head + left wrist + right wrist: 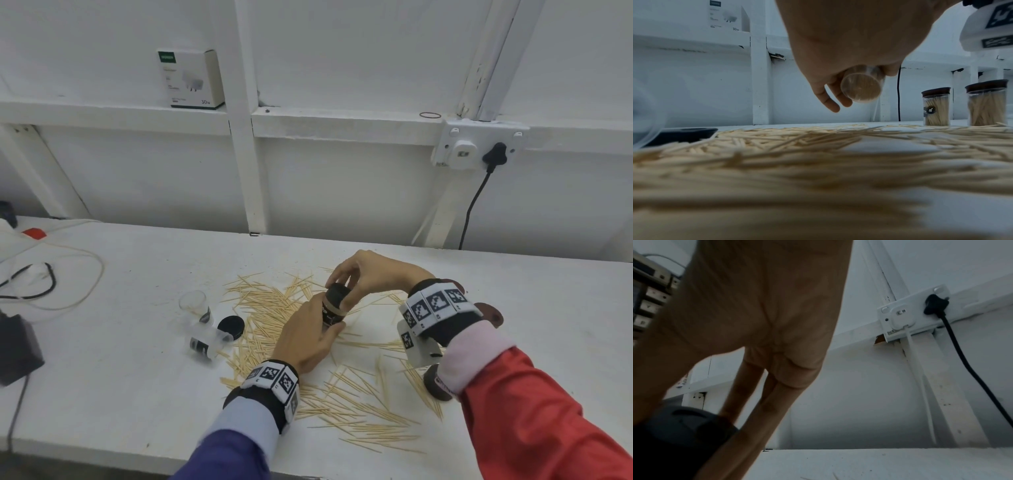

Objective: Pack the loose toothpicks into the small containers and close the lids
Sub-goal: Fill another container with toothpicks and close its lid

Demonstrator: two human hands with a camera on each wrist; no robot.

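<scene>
My left hand [320, 320] grips a small clear container [331, 313] packed with toothpicks and holds it tilted above the table. Its round base [860, 87] shows below the curled fingers [830, 102]. My right hand [342, 287] comes from above and pinches the black lid [336, 293] on the container's mouth; the lid [684, 426] appears dark under its fingers [756, 394]. Loose toothpicks [270, 308] lie scattered over the white table [137, 377]. Two empty clear containers [193, 303] [205, 342] and a loose black lid [230, 327] lie left of the pile.
Two filled, lidded containers [936, 107] [986, 104] stand at the right, mostly hidden by my right wrist in the head view. Cables [51, 274] and a black box [17, 349] lie at the table's left. A wall socket [476, 147] with a black cord is behind.
</scene>
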